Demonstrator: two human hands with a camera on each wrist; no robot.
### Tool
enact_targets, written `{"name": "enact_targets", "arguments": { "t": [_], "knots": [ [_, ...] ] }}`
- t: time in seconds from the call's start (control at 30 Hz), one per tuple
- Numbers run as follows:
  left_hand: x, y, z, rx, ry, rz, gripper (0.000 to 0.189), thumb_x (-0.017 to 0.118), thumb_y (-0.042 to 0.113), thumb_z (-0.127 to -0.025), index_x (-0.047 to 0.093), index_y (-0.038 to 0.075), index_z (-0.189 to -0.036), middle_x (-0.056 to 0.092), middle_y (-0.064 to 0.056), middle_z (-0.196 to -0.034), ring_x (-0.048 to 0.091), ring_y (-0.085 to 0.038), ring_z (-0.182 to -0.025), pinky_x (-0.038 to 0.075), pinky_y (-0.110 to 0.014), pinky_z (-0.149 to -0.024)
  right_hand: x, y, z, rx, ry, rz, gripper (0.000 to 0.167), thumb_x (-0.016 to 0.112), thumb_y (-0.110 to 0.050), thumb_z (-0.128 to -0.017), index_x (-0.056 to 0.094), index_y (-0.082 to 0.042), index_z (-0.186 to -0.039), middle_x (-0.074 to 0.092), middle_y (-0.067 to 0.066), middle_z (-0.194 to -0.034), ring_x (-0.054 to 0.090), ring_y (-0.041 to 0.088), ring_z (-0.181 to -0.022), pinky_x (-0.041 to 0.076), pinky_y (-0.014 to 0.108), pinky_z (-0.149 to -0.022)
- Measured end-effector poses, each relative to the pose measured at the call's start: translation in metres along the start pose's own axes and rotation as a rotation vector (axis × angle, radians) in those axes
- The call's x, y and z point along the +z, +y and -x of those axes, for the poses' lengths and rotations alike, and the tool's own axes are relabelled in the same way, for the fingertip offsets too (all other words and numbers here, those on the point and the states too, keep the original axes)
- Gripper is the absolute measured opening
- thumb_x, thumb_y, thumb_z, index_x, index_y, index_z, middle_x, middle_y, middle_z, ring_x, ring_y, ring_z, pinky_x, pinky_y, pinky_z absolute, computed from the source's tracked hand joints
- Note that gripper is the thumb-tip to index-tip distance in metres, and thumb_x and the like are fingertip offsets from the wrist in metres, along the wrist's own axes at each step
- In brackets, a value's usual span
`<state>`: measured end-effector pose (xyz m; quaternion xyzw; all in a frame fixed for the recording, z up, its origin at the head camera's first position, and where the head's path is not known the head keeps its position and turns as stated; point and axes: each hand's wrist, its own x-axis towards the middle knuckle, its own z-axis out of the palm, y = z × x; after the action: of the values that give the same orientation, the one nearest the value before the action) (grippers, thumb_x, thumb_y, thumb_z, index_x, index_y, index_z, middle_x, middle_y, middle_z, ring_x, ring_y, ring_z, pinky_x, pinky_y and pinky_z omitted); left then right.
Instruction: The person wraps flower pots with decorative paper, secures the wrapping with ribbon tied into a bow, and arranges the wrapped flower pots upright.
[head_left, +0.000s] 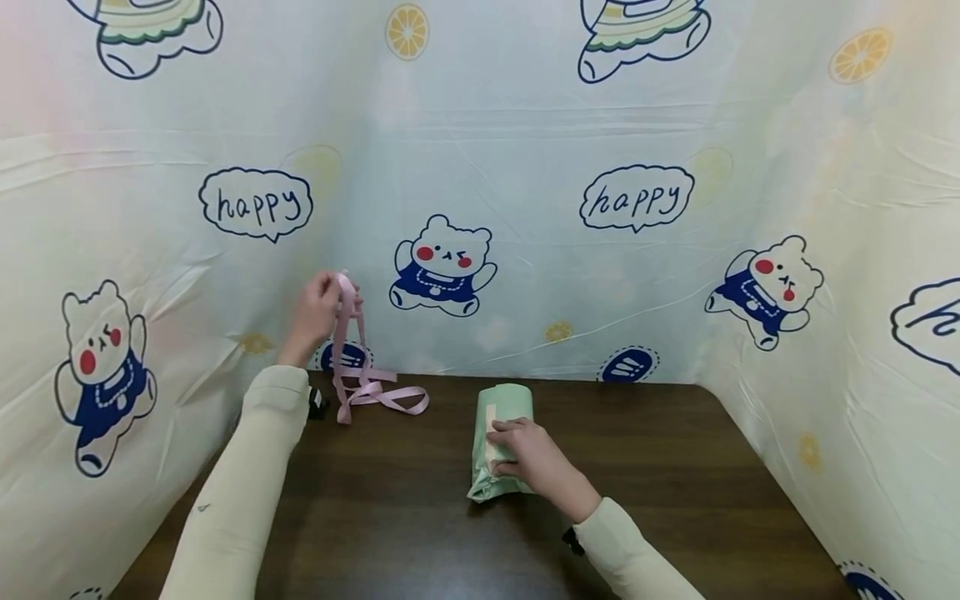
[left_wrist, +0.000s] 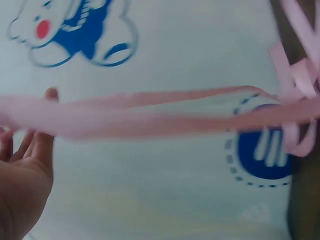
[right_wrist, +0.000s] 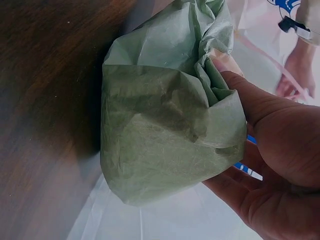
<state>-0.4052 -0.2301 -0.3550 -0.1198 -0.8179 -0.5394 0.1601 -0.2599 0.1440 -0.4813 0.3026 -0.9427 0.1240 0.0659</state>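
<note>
A pink ribbon hangs in a long loop from my raised left hand, which pinches it near the back curtain. Its lower end trails in loose curls over the table's back edge; the left wrist view shows the strands blurred. A package wrapped in light green paper stands right of centre on the table, with a pale tape strip down its side. My right hand rests on the package, fingers and thumb touching the strip. In the right wrist view, the thumb presses beside the crumpled folds of the package's near end.
The dark wooden table runs back to a pale printed curtain with bears and lettering. That curtain also closes in both sides. A small black strap piece shows at my left sleeve, another at my right.
</note>
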Motion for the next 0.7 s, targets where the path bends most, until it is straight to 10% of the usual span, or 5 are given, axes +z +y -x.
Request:
{"name": "enact_targets", "arguments": {
  "t": [0.2, 0.5, 0.6, 0.7],
  "knots": [
    [0.037, -0.037, 0.002, -0.040, -0.306, -0.018, 0.032, 0.047, 0.025, -0.107, 0.057, -0.005, -0.111, 0.064, -0.022, -0.107, 0.065, -0.024, -0.091, 0.061, -0.039, -0.077, -0.001, 0.001, -0.001, 0.008, -0.003, 0.004, 0.048, 0.079, -0.032, -0.088, 0.070, -0.012, -0.131, 0.062, 0.011, -0.141, 0.058, 0.032, -0.128, 0.053, 0.044, -0.100],
    [0.087, -0.057, 0.010, -0.114, -0.596, -0.031, 0.029, 0.043, 0.005, -0.094, 0.068, -0.006, -0.103, 0.069, -0.018, -0.102, 0.070, -0.035, -0.090, 0.059, -0.051, -0.082, -0.002, 0.002, -0.001, 0.006, -0.002, -0.003, 0.048, 0.080, -0.031, -0.088, 0.070, -0.011, -0.130, 0.062, 0.011, -0.141, 0.058, 0.032, -0.128, 0.053, 0.044, -0.099],
    [0.085, -0.068, 0.010, -0.147, -0.602, -0.139, 0.032, 0.042, 0.005, -0.095, 0.069, -0.006, -0.108, 0.069, -0.018, -0.104, 0.071, -0.033, -0.086, 0.061, -0.047, -0.075, -0.003, 0.003, -0.002, 0.005, 0.003, 0.001, 0.049, 0.080, -0.032, -0.088, 0.070, -0.011, -0.131, 0.062, 0.011, -0.141, 0.058, 0.032, -0.128, 0.052, 0.045, -0.100],
    [0.073, -0.086, 0.009, -0.145, -0.472, -0.279, 0.031, 0.046, 0.009, -0.099, 0.068, -0.006, -0.115, 0.067, -0.021, -0.111, 0.066, -0.025, -0.084, 0.058, -0.040, -0.071, -0.004, 0.004, -0.003, 0.008, 0.005, 0.003, 0.049, 0.080, -0.032, -0.087, 0.070, -0.011, -0.131, 0.062, 0.011, -0.142, 0.058, 0.032, -0.128, 0.052, 0.045, -0.101]
  ]
}}
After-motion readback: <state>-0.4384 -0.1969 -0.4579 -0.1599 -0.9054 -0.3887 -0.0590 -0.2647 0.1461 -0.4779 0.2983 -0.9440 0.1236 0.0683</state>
